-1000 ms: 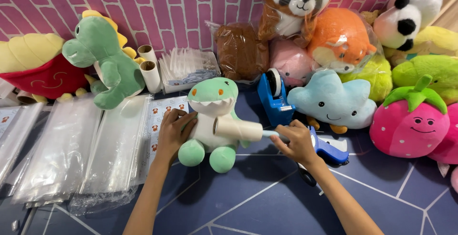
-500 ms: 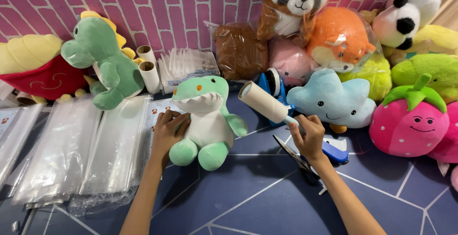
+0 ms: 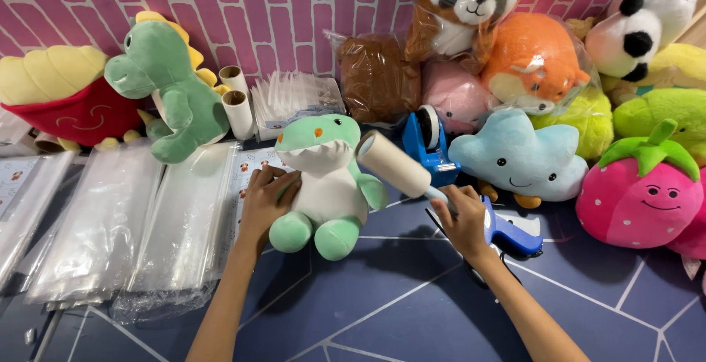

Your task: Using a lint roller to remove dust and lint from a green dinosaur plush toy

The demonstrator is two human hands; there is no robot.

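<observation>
A small green dinosaur plush [image 3: 323, 182] with a white belly sits upright on the dark blue floor mat [image 3: 353, 303]. My left hand [image 3: 266, 200] rests flat against its left side and steadies it. My right hand [image 3: 463, 219] grips the handle of a lint roller [image 3: 393, 165], whose pale roll is raised beside the plush's head and arm, pointing up and to the left.
Stacks of clear plastic bags [image 3: 110, 230] lie at the left. A blue tape dispenser [image 3: 426, 141] and a blue tool [image 3: 507, 233] sit near my right hand. Plush toys line the pink brick wall: a large green dinosaur [image 3: 165, 86], a blue cloud [image 3: 518, 156], a strawberry [image 3: 647, 189].
The lint roller came off the plush's belly and swung up to the right. The plush was set upright, and my left hand stayed on its side.
</observation>
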